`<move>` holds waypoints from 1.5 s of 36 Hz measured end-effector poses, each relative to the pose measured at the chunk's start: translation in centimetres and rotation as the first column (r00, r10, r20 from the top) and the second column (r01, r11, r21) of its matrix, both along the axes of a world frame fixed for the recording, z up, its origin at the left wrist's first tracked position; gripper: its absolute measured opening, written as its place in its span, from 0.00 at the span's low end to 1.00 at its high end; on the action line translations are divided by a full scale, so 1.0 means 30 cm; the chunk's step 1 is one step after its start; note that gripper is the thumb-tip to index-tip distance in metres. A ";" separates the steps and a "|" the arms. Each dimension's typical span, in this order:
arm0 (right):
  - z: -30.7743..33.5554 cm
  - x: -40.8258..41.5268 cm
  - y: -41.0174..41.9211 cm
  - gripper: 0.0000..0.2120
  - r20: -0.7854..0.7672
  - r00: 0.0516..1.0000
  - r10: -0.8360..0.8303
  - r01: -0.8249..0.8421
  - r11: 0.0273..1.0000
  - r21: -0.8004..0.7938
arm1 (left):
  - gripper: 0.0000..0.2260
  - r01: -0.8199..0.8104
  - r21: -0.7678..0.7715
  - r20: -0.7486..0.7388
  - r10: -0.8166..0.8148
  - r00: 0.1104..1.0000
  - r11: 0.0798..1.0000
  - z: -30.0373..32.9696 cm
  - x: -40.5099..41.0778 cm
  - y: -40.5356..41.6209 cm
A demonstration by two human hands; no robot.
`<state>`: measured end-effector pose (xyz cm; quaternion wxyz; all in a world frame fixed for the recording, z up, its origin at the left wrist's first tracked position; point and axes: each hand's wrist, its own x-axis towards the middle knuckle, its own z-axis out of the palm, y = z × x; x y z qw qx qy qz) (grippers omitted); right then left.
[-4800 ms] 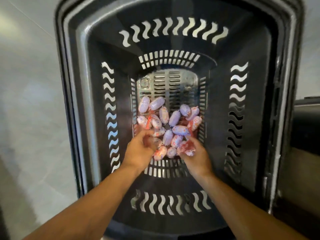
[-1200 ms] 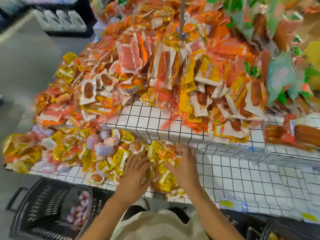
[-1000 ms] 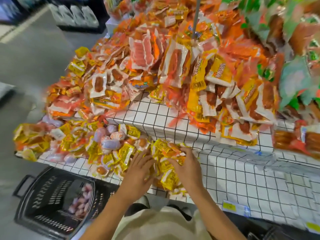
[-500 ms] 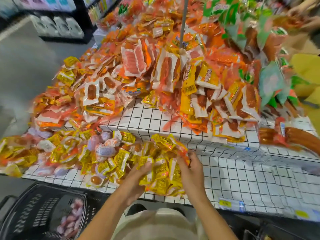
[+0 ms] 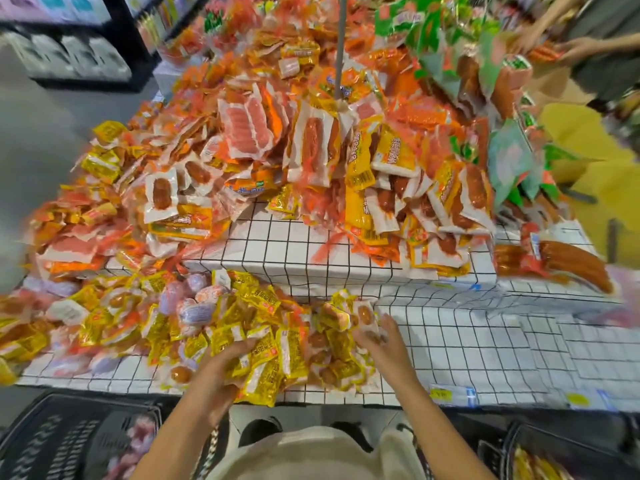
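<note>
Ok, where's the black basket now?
Head view, bottom left: the black basket, below the front edge of the grid table, down-left of the left hand gripping yellow packets.

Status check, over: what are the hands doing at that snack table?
Left hand grips yellow packets. Right hand against their right side, grip blurred. Basket on floor, low left; nothing blocking.

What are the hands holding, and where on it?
A bunch of yellow packets: the left hand grips its near left side, the right hand touches its right side; blur hides whether it grips.
</note>
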<state>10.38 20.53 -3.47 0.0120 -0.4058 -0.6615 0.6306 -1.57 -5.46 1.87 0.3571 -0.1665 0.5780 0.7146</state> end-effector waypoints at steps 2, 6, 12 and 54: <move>-0.028 -0.027 -0.022 0.29 0.015 1.000 0.018 -0.017 1.000 -0.025 | 0.24 0.012 0.005 -0.018 -0.012 1.000 1.000 0.014 0.006 -0.001; -0.073 -0.082 -0.037 0.48 0.182 0.980 -0.077 0.069 0.996 0.052 | 0.23 -0.007 0.026 -0.021 0.008 1.000 1.000 0.016 0.024 0.002; -0.077 -0.092 -0.027 0.21 0.080 0.992 -0.095 0.093 0.995 0.030 | 0.26 0.028 -0.001 0.006 -0.028 1.000 1.000 -0.005 0.026 -0.007; 0.208 0.204 -0.151 0.22 -0.269 0.638 -0.722 0.689 0.691 -0.220 | 0.62 0.284 0.073 0.059 -0.289 0.956 0.956 -0.080 -0.101 0.001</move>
